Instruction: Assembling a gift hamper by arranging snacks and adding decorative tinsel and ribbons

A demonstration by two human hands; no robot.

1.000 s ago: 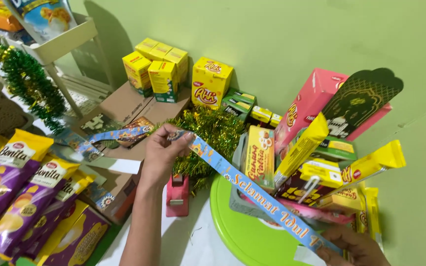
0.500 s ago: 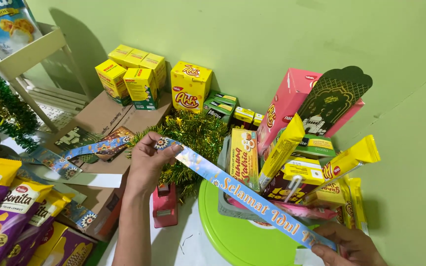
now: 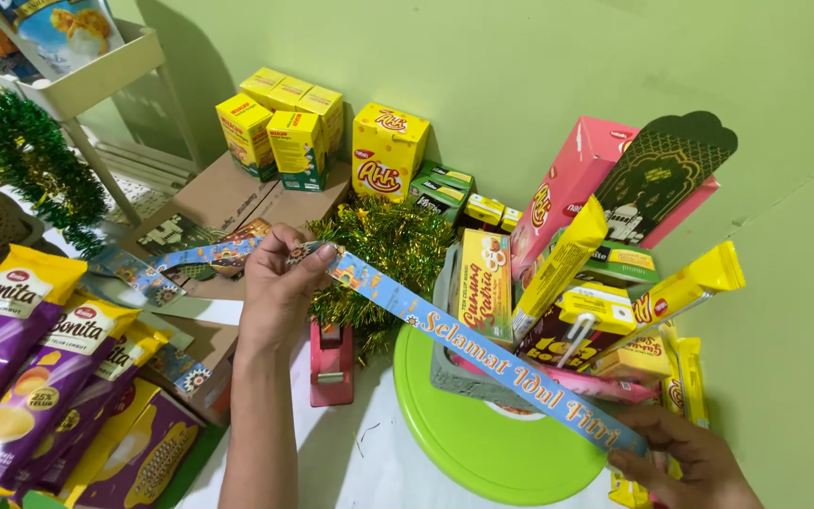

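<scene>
A long blue printed ribbon point(image 3: 468, 344) stretches taut between my two hands. My left hand point(image 3: 280, 283) pinches it near the middle, above a pink tape dispenser point(image 3: 332, 363). My right hand point(image 3: 685, 457) holds the ribbon's lower end at the bottom right. The ribbon crosses in front of a grey basket point(image 3: 445, 368) packed with yellow snack packs point(image 3: 685, 287), a pink box point(image 3: 567, 193) and a dark green card point(image 3: 666, 174). The basket stands on a lime green round plate point(image 3: 482, 443). The ribbon's loose tail point(image 3: 157, 269) trails left over cardboard.
Green-gold tinsel point(image 3: 383, 245) lies behind the ribbon. Yellow boxes point(image 3: 280, 127) stand on brown cardboard point(image 3: 228, 193) against the green wall. Purple and yellow snack bags point(image 3: 25, 344) fill the left. A white rack point(image 3: 87, 80) with green tinsel point(image 3: 35, 165) stands at the back left.
The view has shifted a little; both hands keep the ribbon stretched, with my left hand closing its pinch on it slightly further right.
</scene>
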